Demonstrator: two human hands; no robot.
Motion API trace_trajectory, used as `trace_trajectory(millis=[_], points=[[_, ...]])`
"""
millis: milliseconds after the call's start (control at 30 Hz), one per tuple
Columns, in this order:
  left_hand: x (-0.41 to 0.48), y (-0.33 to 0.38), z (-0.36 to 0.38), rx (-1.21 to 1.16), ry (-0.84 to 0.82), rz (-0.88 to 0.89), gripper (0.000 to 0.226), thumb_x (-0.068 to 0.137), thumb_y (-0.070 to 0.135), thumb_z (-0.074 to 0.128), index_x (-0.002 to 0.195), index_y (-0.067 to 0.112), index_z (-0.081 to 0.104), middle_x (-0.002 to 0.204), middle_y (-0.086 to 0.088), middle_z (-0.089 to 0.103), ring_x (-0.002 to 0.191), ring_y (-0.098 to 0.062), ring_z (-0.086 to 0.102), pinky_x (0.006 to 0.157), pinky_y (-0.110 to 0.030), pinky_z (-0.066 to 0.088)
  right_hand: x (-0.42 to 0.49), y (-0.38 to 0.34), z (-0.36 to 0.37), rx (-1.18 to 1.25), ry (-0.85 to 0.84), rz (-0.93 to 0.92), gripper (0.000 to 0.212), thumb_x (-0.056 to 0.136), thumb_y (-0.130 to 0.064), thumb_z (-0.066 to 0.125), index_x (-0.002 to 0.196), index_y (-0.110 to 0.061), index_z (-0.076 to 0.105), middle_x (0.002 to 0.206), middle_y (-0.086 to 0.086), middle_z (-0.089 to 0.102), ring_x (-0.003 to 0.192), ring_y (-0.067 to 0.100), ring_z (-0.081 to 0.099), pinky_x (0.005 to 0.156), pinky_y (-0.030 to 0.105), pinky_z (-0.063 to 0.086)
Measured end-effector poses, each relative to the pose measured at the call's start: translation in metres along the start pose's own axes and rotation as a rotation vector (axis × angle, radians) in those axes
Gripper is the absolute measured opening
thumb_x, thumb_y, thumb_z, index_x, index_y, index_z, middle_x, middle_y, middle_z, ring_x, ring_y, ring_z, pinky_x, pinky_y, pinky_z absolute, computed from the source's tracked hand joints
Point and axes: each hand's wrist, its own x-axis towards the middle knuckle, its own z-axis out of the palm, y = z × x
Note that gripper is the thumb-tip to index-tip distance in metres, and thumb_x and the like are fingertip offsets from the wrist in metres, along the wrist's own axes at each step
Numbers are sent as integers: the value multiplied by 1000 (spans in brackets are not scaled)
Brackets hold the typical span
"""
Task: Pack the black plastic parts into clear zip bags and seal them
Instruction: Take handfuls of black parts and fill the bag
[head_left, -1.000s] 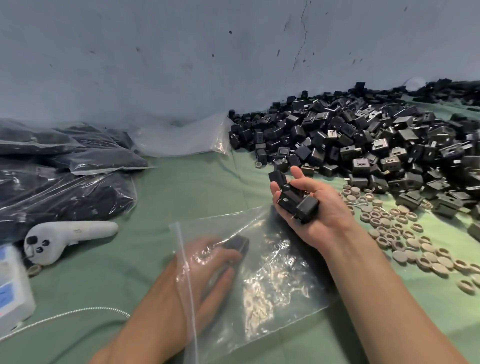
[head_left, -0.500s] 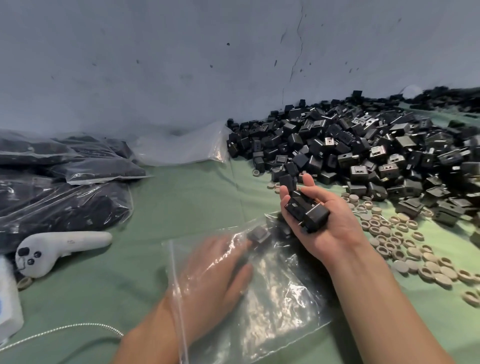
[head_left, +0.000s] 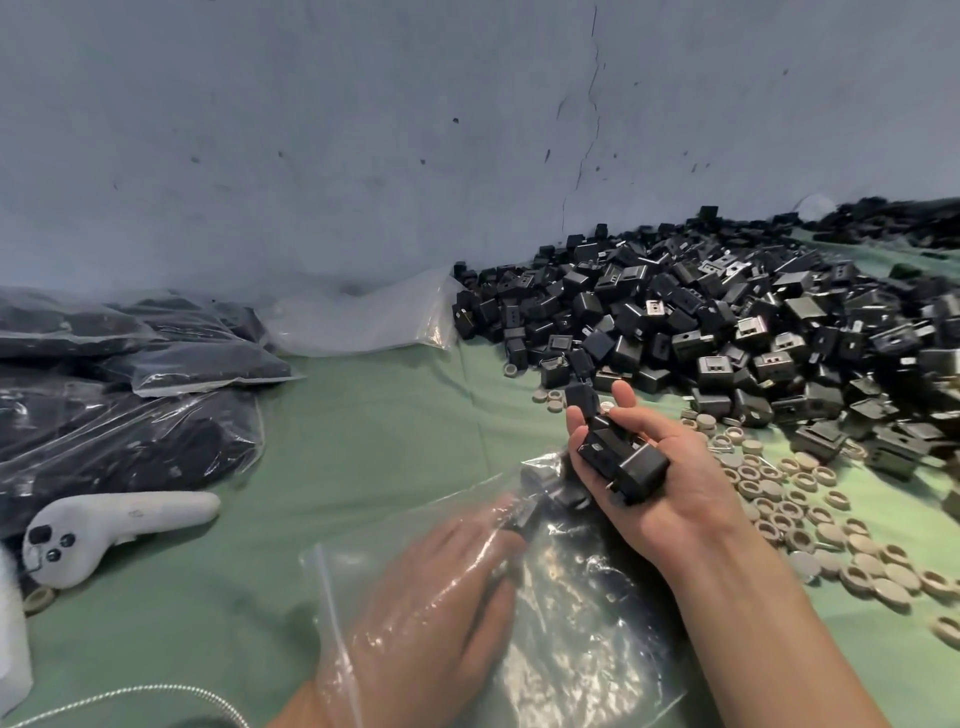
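While my left hand (head_left: 436, 587) is inside the zip bag (head_left: 587, 639): I am on the filling step, and sealing comes later.
Left hand: my fingers reach to the far end, by a part already inside. The shiny plastic hides whether they pinch it.
Right hand (head_left: 660, 483): palm up, beside the bag's far end, fingers curled round a few black parts (head_left: 618, 460).
Pile (head_left: 727, 322): far right, lots more.
Next: I think my handful must go in at the near-left mouth, where my wrist is.

Lone head view, wide-angle, facing forward-down, close over left hand (head_left: 431, 613), right hand (head_left: 670, 499); grey wall (head_left: 311, 156) beyond
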Motion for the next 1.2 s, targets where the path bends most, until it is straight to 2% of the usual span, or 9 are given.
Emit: trace_trajectory(millis=[133,200,300,533,700,833,900,967,1200], points=[[-2,6,-4,56,128,1,25,96,35,49,103,31,73,120,18,62,99,6,57,115,-18,28,0,-1,-2,3,7,-6,32,90,1,59,116,-12,72,99,26,72,94,34,73,62,34,61],[-6,7,-3,11,134,-44,28,96,41,47,105,34,73,117,15,60,93,-3,61,102,-21,43,0,-1,-2,-3,12,-10,31,90,2,60,115,-12,72,104,26,71,93,34,73,61,34,60],[-11,-1,1,18,155,-85,29,96,42,49,116,35,69,118,14,57,98,-7,62,84,-24,53,-1,-1,-3,-19,12,-6,31,89,1,61,114,-13,73,97,26,73,93,34,74,62,34,60],[-6,-6,-3,85,132,-11,24,92,25,55,109,20,72,127,7,61,117,-4,56,101,-21,45,-2,-1,-2,-39,7,-2,31,89,1,61,114,-13,73,91,22,74,93,34,74,61,33,60],[0,16,-13,125,187,4,12,72,24,84,76,31,74,88,10,66,73,8,48,94,9,13,-2,-1,0,-55,14,-5,30,89,0,62,112,-13,75,99,24,73,92,33,74,64,34,61],[1,18,-10,146,171,-47,23,64,22,90,71,33,72,77,13,58,62,5,58,80,1,36,-2,-3,-1,-64,6,-3,31,90,0,60,114,-14,73,94,23,74,92,32,74,65,34,62],[0,18,-12,181,225,-48,12,71,22,76,72,32,68,79,14,57,64,2,60,106,-2,16,-1,-5,-1,-69,5,-4,31,90,0,60,115,-15,73,93,23,74,93,32,74,63,34,62],[-1,18,-14,190,244,-66,6,70,24,63,71,30,63,79,16,57,70,5,58,107,0,-2,-2,-6,0,-74,1,-7,32,91,0,60,115,-15,72,92,23,74,94,32,74,61,33,61],[0,0,-4,139,99,4,40,98,39,38,108,31,75,131,10,64,106,-5,67,97,-17,45,-1,-9,1,-92,-4,-18,30,90,0,61,114,-14,73,90,21,75,93,33,74,62,34,62]])
